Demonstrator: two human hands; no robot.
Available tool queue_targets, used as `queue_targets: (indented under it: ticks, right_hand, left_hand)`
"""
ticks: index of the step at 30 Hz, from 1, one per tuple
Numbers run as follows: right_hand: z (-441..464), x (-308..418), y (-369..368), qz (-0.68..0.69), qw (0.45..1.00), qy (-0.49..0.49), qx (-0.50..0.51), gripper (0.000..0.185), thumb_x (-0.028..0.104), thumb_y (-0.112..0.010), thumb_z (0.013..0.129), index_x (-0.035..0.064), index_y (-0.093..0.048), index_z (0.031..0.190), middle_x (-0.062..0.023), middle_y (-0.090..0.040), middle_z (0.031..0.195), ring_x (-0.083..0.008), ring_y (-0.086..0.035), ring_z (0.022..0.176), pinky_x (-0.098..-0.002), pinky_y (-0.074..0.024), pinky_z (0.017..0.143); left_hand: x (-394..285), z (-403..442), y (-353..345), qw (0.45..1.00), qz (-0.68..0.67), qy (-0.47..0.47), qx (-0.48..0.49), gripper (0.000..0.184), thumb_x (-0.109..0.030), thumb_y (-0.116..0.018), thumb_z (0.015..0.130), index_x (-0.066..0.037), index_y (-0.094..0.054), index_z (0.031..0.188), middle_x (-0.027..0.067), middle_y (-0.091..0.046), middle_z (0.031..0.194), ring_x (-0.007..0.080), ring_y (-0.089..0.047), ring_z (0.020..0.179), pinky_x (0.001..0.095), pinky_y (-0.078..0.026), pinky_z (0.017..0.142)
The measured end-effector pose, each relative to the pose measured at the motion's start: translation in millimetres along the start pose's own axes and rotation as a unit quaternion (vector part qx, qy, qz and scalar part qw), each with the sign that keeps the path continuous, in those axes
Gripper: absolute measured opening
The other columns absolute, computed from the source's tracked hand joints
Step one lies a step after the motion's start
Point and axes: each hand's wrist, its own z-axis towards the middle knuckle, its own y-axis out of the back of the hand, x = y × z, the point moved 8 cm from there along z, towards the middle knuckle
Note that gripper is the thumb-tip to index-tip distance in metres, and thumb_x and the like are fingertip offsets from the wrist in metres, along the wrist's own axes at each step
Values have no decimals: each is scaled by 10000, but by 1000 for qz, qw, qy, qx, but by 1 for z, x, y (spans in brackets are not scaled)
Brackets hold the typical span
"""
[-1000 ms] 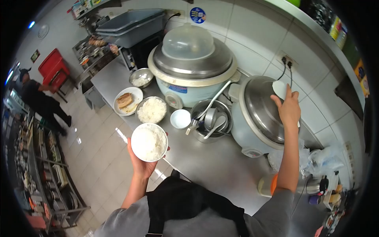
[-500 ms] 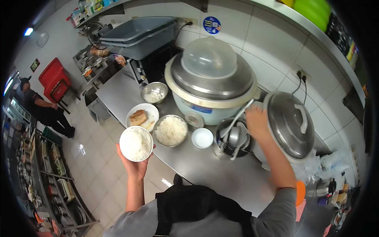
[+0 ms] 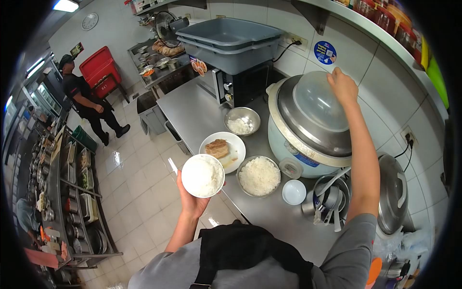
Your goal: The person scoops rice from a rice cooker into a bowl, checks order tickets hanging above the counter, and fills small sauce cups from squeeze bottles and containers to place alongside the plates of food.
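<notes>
My left hand (image 3: 195,201) holds a white bowl of rice (image 3: 203,176) from below, out past the counter's edge. My right hand (image 3: 343,86) is closed at the top of a clear plastic dome cover (image 3: 318,98), which sits over the metal lid (image 3: 293,111) of a large rice cooker (image 3: 281,130). The fingers hide the cover's knob. Beside the left hand's bowl are a white plate (image 3: 235,144) with a browned piece of food (image 3: 217,149) and a metal bowl of rice (image 3: 260,177). A smaller metal bowl (image 3: 242,121) with some rice stands behind the plate.
A small white bowl (image 3: 294,192) and a pot of ladles and utensils (image 3: 332,200) stand before the cooker. A second lidded cooker (image 3: 392,197) is at right. Grey tubs (image 3: 231,43) sit on a microwave (image 3: 243,86). Another person (image 3: 86,96) stands at far left.
My right hand has moved from above the utensil pot up to the plastic dome's top. The bowl of rice stays in my left hand. The view has turned left.
</notes>
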Motion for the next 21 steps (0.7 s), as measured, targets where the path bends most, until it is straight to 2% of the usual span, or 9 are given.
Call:
queue_targets:
  ticks: [3, 6, 10, 12, 16, 21]
  right_hand:
    - [-6, -6, 23, 3, 998, 7, -59, 396, 433, -585, 912, 81, -644, 1084, -180, -712, 864, -369, -687, 828, -472, -525, 709]
    - [-29, -23, 94, -32, 994, -18, -100, 386, 422, -592, 907, 70, -652, 1054, -195, -709, 861, -382, -682, 821, -477, -523, 703]
    - [-72, -100, 160, -125, 986, -62, -92, 401, 430, -607, 901, 58, -650, 1044, -207, -704, 883, -391, -676, 829, -486, -524, 713]
    - [-97, -169, 169, -196, 971, -118, -64, 403, 432, -605, 906, 53, -645, 1036, -210, -702, 898, -399, -673, 845, -493, -525, 719]
    - [-168, -277, 169, -269, 934, -235, -3, 395, 427, -593, 921, 51, -633, 1038, -207, -702, 927, -401, -674, 881, -507, -524, 736]
    - [-226, -345, 161, -272, 900, -341, 5, 429, 470, -601, 916, 70, -629, 1069, -183, -709, 950, -367, -676, 931, -487, -519, 778]
  left_hand:
    - [-6, 7, 12, 1000, 7, 1, -13, 875, -733, -273, 926, -31, -381, 1437, 267, -560, 1299, 434, -674, 931, 421, -633, 638]
    - [0, 20, 12, 1000, 10, 23, -7, 862, -724, -280, 930, -35, -382, 1438, 261, -566, 1295, 432, -675, 933, 423, -633, 635]
    - [17, 45, -26, 996, 17, 70, 43, 830, -701, -288, 938, -48, -384, 1441, 265, -571, 1284, 422, -688, 882, 407, -641, 617]
    - [31, 55, -49, 991, 5, 102, 83, 806, -682, -293, 944, -58, -374, 1449, 282, -560, 1288, 415, -698, 834, 391, -648, 602]
    - [56, 66, -71, 979, -22, 167, 116, 809, -682, -282, 945, -59, -362, 1454, 293, -546, 1304, 419, -696, 855, 402, -648, 605]
    - [69, 66, -78, 972, -18, 199, 123, 804, -683, -266, 949, -66, -359, 1456, 297, -535, 1317, 419, -695, 870, 407, -648, 619]
